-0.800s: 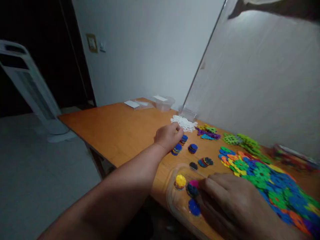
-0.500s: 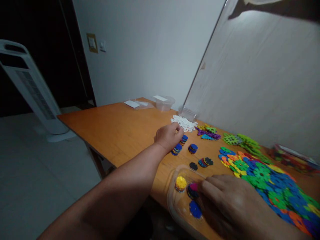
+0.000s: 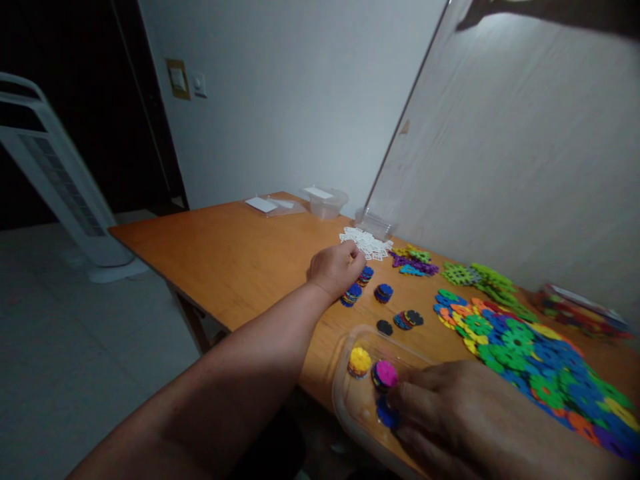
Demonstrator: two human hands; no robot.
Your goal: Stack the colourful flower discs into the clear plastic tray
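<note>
Pink flower disc (image 3: 385, 373) now sits uncovered atop its stack (image 3: 379, 385) in clr plastic tub (image 3: 341, 400), so likely placed; R hand (image 3: 457, 410) shifted to blue disc (image 3: 387, 413), fingers bent, grip unclear. L hand (image 3: 335, 268) loosely curled, contents unclear.

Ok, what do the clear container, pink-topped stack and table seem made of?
The clear container: probably glossy plastic, since the table shows through. The pink-topped stack: apparently plastic, fairly matte, given its bright, even colour. The table: smooth wood or laminate, judging by its softly shining brown surface.
</note>
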